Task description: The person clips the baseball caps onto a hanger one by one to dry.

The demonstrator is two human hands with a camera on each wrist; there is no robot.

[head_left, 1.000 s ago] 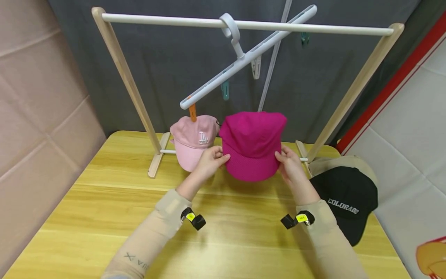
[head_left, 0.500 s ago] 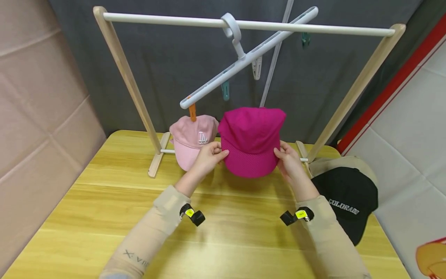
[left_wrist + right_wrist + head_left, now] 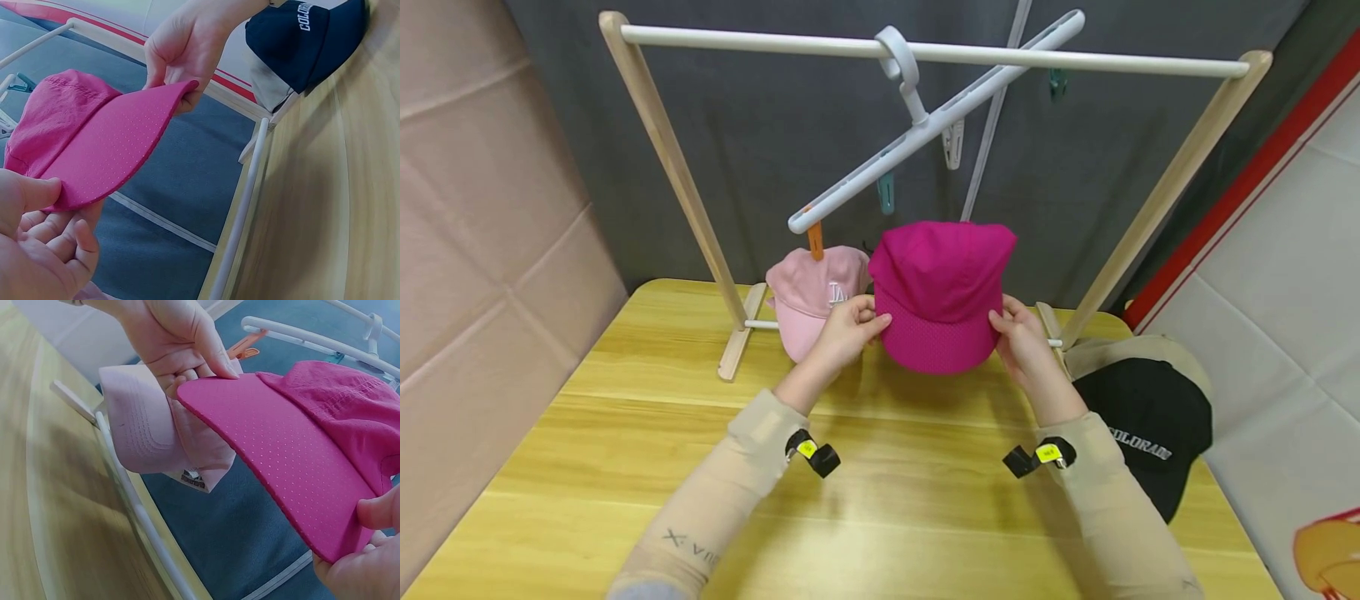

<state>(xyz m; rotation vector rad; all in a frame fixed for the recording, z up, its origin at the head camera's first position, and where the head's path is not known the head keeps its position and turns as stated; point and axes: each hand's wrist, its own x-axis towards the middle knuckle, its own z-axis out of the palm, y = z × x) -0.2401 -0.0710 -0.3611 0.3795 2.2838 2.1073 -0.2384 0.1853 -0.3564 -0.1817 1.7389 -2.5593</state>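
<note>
A magenta cap [image 3: 942, 287] is held up in the air between both hands, its brim toward me. My left hand [image 3: 847, 327] pinches one side of the brim, thumb on top and fingers beneath. On the opposite side my right hand [image 3: 1024, 343] pinches the brim the same way. Just left of the cap a light pink cap [image 3: 805, 287] with white letters hangs from an orange clip [image 3: 816, 241] on a pale hanger [image 3: 940, 118]. A blue-green clip [image 3: 886, 193] and a white clip [image 3: 952, 145] also hang from the hanger, above the magenta cap.
The hanger hooks over the white rod [image 3: 760, 40] of a wooden-legged rack, slanting across it. At the table's right lie a black cap [image 3: 1150, 425] with white lettering and a beige cap [image 3: 1165, 357] behind it. The yellow wooden table [image 3: 925, 517] spreads in front.
Both hands have lifted the magenta cap slightly, bringing it closer to the hanger's clips. The light pink cap and the hanger have stayed nearly where they were.
</note>
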